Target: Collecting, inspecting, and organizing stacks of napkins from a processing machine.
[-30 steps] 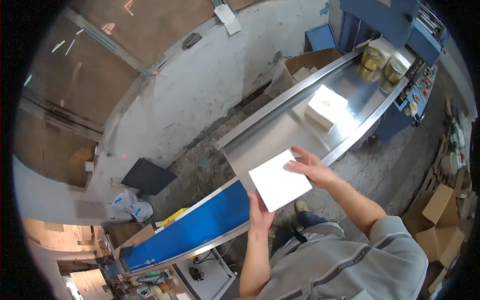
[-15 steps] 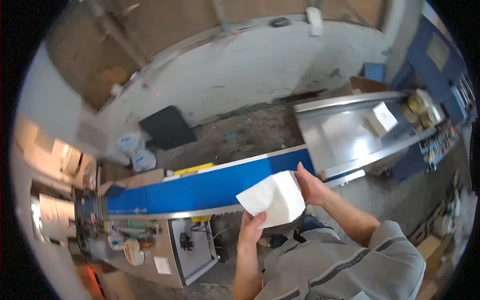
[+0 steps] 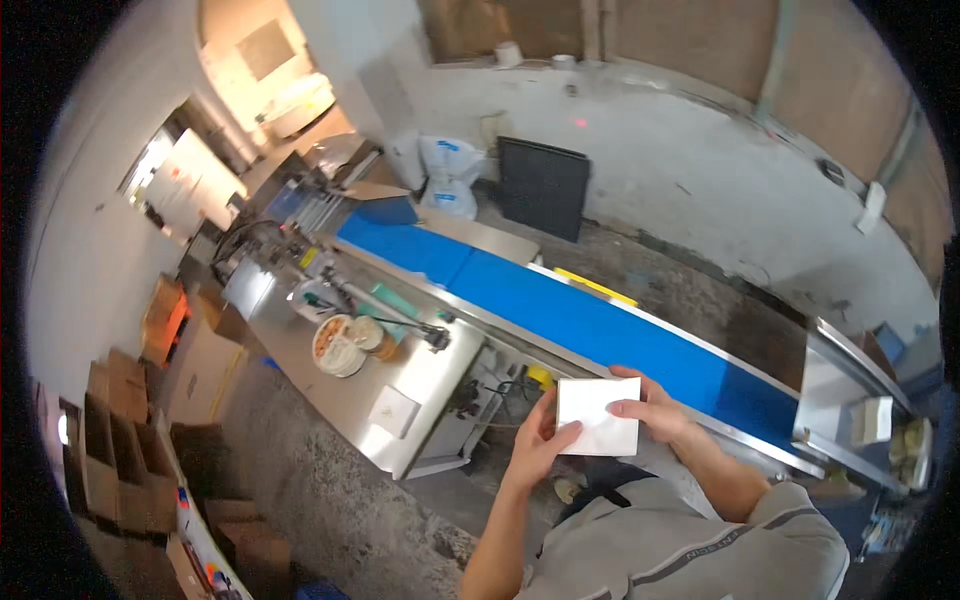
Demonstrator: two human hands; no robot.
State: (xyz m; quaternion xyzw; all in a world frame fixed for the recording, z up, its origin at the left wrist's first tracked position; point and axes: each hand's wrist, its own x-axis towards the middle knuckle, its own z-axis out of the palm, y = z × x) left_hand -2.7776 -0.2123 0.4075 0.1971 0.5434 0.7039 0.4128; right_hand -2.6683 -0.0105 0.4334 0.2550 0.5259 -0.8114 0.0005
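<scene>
A white square box or paper packet [image 3: 598, 420] is held in front of my body, one flat face turned up. My left hand [image 3: 541, 440] grips its left edge, the thumb lying over the lower left corner. On the other side my right hand [image 3: 655, 408] grips the right edge, its thumb pressed on the top face and its fingers behind. The packet's underside and most of the fingertips are hidden. Just beyond my hands runs a long blue conveyor belt [image 3: 590, 325] between metal rails.
A steel table [image 3: 345, 400] at left carries a round tub [image 3: 338, 346], a jar [image 3: 372, 338] and a small white box [image 3: 394, 411]. Machinery [image 3: 300, 250] stands at the belt's far left end. Another white box [image 3: 872, 420] sits on the metal tray at right. Cardboard boxes [image 3: 125, 440] lie lower left.
The view has swung left, bringing the steel table and cardboard boxes further in. The white packet has turned from tilted to squarer and flatter, and my right thumb now lies across its face.
</scene>
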